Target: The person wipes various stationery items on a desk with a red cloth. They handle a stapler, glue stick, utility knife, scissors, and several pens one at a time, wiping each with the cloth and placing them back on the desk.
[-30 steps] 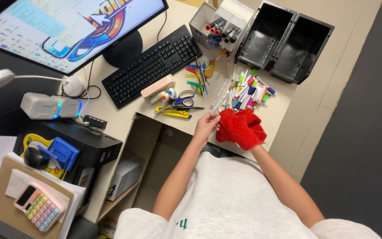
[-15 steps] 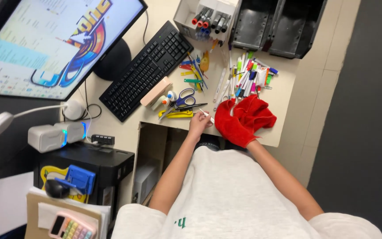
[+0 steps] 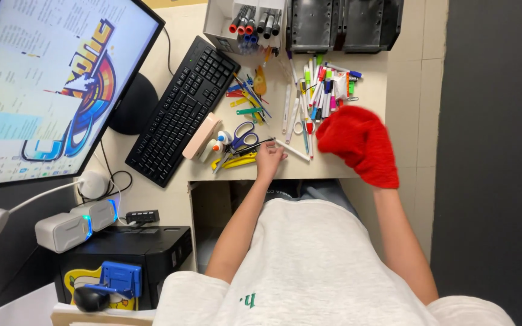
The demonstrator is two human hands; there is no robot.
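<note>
Left hand [image 3: 269,158] pinches one end of a white pen [image 3: 294,151] — pen lies flat on the bench [image 3: 370,90], long axis running out toward the right hand [image 3: 360,145], wrapped in a red cloth [image 3: 364,136].

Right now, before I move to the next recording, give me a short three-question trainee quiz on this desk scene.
1. True or false: the red cloth covers the right hand.
2. What does the left hand touch? A) a white pen B) the keyboard C) the scissors
3. Fill in: the black bins stand at the desk's ____ edge.

Key: 1 true; 2 A; 3 far.
</note>
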